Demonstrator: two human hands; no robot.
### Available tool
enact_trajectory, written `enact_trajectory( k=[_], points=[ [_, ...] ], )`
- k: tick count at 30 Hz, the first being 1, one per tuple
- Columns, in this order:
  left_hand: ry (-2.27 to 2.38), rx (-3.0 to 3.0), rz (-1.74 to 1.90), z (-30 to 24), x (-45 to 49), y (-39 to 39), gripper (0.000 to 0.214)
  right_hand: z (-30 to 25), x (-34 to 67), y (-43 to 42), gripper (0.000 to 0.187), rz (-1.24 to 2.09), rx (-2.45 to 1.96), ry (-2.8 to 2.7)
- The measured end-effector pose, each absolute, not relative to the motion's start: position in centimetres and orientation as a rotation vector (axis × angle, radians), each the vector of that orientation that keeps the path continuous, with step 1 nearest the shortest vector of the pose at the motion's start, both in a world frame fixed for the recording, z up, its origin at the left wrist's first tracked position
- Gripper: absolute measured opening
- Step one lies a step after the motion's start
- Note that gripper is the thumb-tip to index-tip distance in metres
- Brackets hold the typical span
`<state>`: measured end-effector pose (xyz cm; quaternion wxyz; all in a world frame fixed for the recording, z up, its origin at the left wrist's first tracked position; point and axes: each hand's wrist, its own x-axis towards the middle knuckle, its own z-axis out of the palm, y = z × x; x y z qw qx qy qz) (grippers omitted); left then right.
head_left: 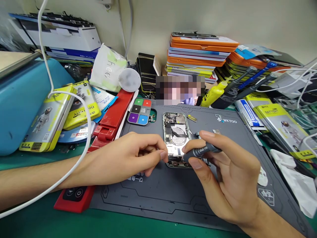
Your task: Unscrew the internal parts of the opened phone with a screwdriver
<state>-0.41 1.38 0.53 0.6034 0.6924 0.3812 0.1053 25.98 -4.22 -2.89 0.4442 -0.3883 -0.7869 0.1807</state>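
An opened phone [178,136] lies on the dark grey work mat [153,201], its inner parts and a round coil showing. My right hand [229,175] grips a dark grey screwdriver [201,152] between thumb and fingers. The screwdriver's lower end is over the phone's bottom right part; its tip cannot be made out. My left hand [141,155] is closed in a pinch at the phone's lower left edge, and whatever lies between its fingertips is hidden. A small metal piece [192,118] rests just right of the phone's top.
A colour-marked screw tray [140,111] sits behind my left hand. A red device [74,198] lies front left, under a white cable [85,132] crossing my left forearm. Battery boxes [48,119] flank the mat. A yellow bottle [215,92] and stacked cases [198,49] stand behind.
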Motion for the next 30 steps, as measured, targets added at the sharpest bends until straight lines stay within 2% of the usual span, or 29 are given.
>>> enact_trajectory(
  k=[5,10,16,24,30],
  points=[
    [0.894,1.602,0.240,0.6,-0.4,1.4,0.026,-1.9,25.9,-3.8,0.078,0.337,-0.907,-2.068],
    [0.865,1.618,0.236,0.5,-0.5,1.4,0.030,-0.3,26.0,-3.7,0.057,0.099,-0.873,-2.212],
    [0.876,1.636,0.226,0.5,-0.6,1.3,0.031,-0.1,25.7,-3.6,0.067,0.032,-0.878,-2.167],
    [0.882,1.625,0.218,0.2,-0.6,1.2,0.031,0.2,25.7,-3.4,0.059,0.046,-0.834,-2.184],
    [0.890,1.625,0.217,0.4,-0.3,1.3,0.029,0.6,25.5,-3.4,0.062,0.040,-0.806,-2.180]
  ],
)
